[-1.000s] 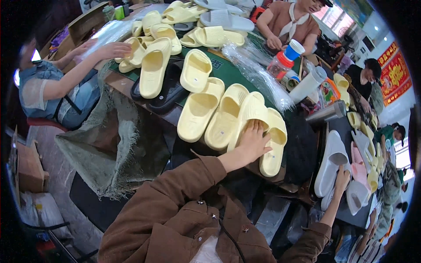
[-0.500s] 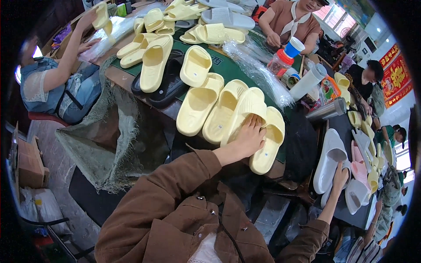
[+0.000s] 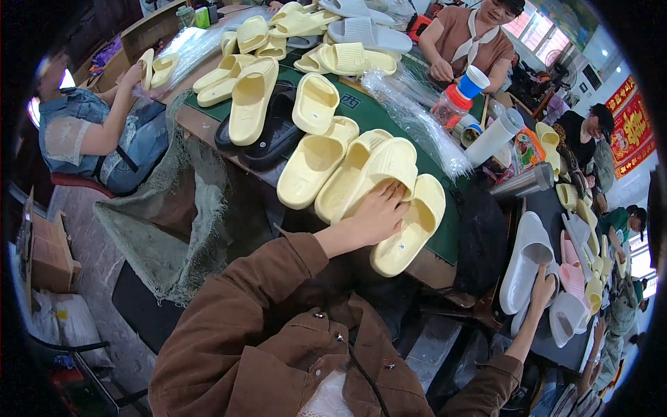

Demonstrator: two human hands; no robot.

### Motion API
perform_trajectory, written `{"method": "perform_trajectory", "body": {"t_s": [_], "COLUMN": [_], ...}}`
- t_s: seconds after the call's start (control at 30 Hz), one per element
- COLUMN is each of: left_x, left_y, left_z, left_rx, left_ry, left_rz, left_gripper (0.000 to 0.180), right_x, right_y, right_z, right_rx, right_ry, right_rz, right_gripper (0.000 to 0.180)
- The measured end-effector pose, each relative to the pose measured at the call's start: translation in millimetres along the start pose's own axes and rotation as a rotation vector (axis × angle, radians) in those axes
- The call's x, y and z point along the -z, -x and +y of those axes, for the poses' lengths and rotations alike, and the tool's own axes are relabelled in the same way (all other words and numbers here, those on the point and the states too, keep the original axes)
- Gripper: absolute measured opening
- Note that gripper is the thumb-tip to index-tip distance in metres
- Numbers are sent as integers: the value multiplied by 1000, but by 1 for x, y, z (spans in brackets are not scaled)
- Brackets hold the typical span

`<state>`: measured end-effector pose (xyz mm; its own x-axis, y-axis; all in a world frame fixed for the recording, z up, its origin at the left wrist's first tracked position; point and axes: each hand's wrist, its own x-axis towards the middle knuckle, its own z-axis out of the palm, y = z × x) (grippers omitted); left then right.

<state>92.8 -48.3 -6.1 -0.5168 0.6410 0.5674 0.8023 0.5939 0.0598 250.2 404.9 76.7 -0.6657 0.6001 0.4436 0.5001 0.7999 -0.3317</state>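
Note:
My left hand (image 3: 377,217) grips a pale yellow slipper (image 3: 390,161), its fingers reaching in below the strap. That slipper overlaps another yellow slipper (image 3: 339,182) on its left. To the right, a further yellow slipper (image 3: 411,228) lies close against my fingers and sticks out over the table's near edge. My right hand (image 3: 541,290), at the right-hand table, holds a light grey slipper (image 3: 526,258) by its foot opening. A second grey slipper is partly hidden behind that hand.
More yellow slippers (image 3: 251,97) and a black pair (image 3: 272,132) lie on the green mat. Beyond are clear plastic bags (image 3: 420,115), a red-lidded jar (image 3: 453,101) and a white tumbler (image 3: 493,137). An open woven sack (image 3: 163,219) hangs at the left. Co-workers sit around.
My left hand has drawn the yellow slippers slightly left and nearer, so the gripped one overlaps its neighbour more. My right hand stays at the grey slipper. The left co-worker has lowered their slipper.

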Motion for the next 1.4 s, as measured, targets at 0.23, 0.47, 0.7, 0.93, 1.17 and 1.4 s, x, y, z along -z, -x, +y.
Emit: {"method": "perform_trajectory", "body": {"t_s": [0.23,0.47,0.7,0.93,1.17,1.4], "left_x": [15,81,151,182,173,175], "left_y": [-3,-15,-43,-14,24,27], "left_z": [-13,-33,-150,-348,-335,-299], "left_rx": [-26,92,239,507,860,537], "left_ry": [107,273,-74,-423,-80,-330], "left_rz": [75,263,484,444,197,541], "left_gripper": [31,18,25,33,44,39], "right_x": [-1,1,0,-6,-4,-4], "right_y": [-2,-3,3,5,3,2], "right_z": [9,8,1,-7,11,0], "right_rx": [5,-21,19,73,41,-8], "right_ry": [-14,24,-13,-113,27,24], "right_rz": [-6,-36,43,79,100,14], "right_gripper": [56,53,54,56,57,52]}}
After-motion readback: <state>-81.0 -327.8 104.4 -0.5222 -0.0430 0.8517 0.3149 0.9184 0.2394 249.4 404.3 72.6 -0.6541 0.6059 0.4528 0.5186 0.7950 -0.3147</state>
